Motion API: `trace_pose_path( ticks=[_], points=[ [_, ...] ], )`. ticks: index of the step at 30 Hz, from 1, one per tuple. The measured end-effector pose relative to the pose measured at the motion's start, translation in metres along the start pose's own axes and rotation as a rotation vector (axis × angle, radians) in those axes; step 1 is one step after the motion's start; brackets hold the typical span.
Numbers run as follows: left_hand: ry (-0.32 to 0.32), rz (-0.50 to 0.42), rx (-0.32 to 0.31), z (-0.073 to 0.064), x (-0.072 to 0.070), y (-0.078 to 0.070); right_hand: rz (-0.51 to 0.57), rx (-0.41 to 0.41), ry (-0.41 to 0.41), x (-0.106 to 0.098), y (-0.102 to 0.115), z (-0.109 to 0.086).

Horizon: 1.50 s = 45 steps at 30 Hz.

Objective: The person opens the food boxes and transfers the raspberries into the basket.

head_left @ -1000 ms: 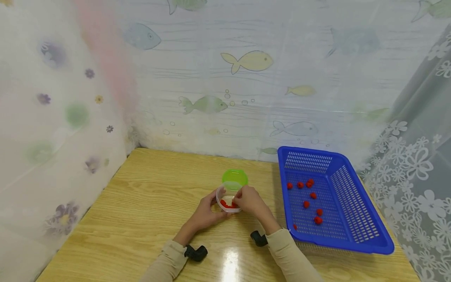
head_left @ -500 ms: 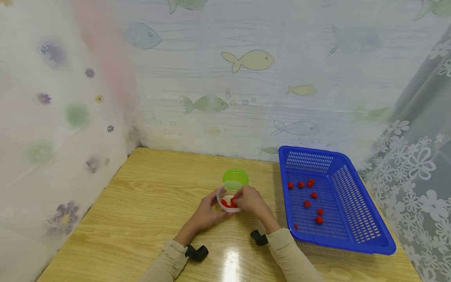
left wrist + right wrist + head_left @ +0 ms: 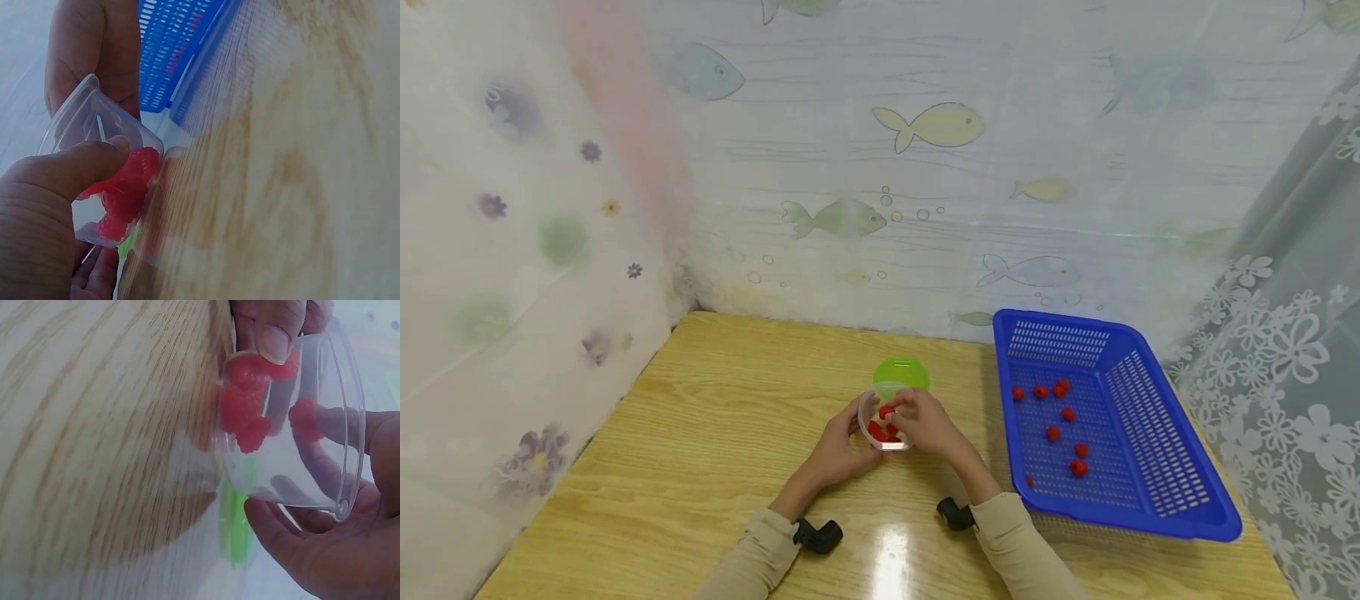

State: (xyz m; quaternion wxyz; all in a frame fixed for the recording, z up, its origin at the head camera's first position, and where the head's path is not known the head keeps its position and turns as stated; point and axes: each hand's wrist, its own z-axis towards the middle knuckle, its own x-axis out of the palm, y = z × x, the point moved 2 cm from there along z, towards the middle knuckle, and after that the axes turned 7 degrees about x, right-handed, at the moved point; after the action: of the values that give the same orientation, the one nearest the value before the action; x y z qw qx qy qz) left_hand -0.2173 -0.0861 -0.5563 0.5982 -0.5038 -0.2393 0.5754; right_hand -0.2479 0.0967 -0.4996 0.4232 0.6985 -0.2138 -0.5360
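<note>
My left hand [image 3: 838, 454] holds a clear plastic container [image 3: 250, 469], its thumb [image 3: 81, 165] across the wall and its fingers around the other side. The container is tilted with its mouth toward me. Several red raspberries [image 3: 240, 400] lie at its bottom. My right hand [image 3: 928, 423] reaches into the mouth from the right. Between its fingertips is one raspberry [image 3: 305, 419], apart from the others. Other fingers of the right hand [image 3: 344, 556] are outside the container, close to its wall. A green lid [image 3: 901, 375] lies on the table just behind.
A blue perforated basket [image 3: 1120, 517] stands on the right of the wooden table [image 3: 700, 400], with several raspberries [image 3: 1067, 414] spread over its floor. Printed curtains hang behind and at both sides of the table.
The right fingers have drawn up from the container's bottom, and the pinched raspberry is now higher, near the mouth. The left hand still holds the container, now tipped slightly more toward me.
</note>
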Motion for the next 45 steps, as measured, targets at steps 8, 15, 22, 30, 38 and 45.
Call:
trace_pose_path(
  ticks=[8, 15, 22, 30, 38, 45],
  points=[
    [-0.013, -0.002, 0.01, 0.001, -0.001, 0.0, 0.112, 0.034, 0.019, 0.004, -0.002, 0.001],
    [-0.018, 0.014, 0.019, 0.002, -0.001, -0.001, 0.15, 0.025, -0.009, 0.003, 0.003, -0.003],
    [-0.016, -0.012, 0.012, 0.002, -0.001, -0.001, 0.127, 0.005, -0.071, 0.004, -0.003, -0.001],
    [-0.031, -0.041, 0.014, 0.002, 0.001, 0.0, 0.168, -0.025, -0.149, 0.002, -0.001, -0.005],
    [-0.039, -0.038, 0.002, 0.003, 0.002, -0.017, 0.194, -0.085, -0.238, -0.002, 0.005, -0.013],
    [-0.032, -0.047, 0.015, 0.002, -0.002, -0.039, 0.251, -0.1, -0.281, -0.003, 0.01, -0.02]
  ],
)
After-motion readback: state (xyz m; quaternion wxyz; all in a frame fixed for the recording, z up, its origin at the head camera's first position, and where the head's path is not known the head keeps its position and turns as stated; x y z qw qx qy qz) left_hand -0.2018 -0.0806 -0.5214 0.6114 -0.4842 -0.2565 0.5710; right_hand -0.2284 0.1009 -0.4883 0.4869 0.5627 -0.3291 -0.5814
